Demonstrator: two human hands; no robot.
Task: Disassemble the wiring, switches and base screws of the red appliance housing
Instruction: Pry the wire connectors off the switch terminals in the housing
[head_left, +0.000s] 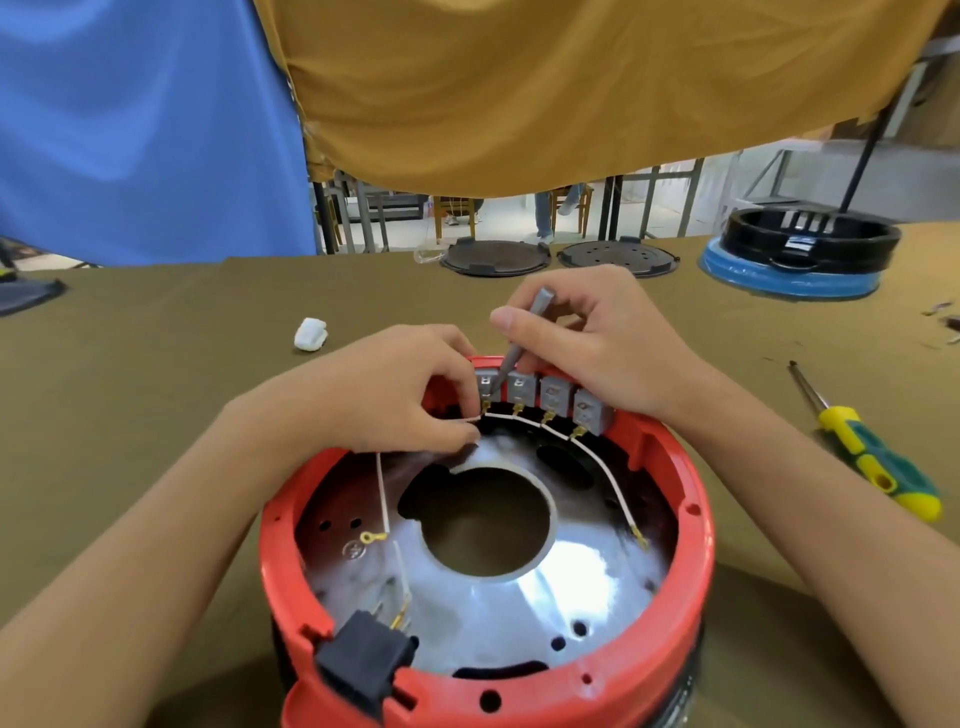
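Item: red appliance housing (691, 525), round, open side up, standing on the olive-covered desk (130, 395) directly before the person. Rigid moulded plastic shell with a shiny metal plate (519, 597) inside; judged light enough to shift under prying, so it wanted steadying at the rim.

Fittings: four grey switches (556, 397) in a row at the far inner wall, linked by a thin white wire (597, 462) with small brass terminals. A second white wire (383, 493) hung from the left hand down to a ring terminal. Black socket block (363, 660) at the near rim.

Left hand (395, 395): fingers curled, pinching the white wire beside the leftmost switch.

Right hand (597, 343): closed round a slim grey tool (519, 338), its tip set between the two leftmost switches; the tip itself was too small to make out, possibly a pick or small driver.

Handling: wire limp and thin, terminals easily bent; best held at the brass connector, not the lead. Switches stiff, apparently clipped in place.

Also present: yellow-green screwdriver (878, 462) on the desk to the right, white wad (310, 333) to the left, two dark round plates (493, 257) and a black-and-blue ring part (789, 275) at the far edge.
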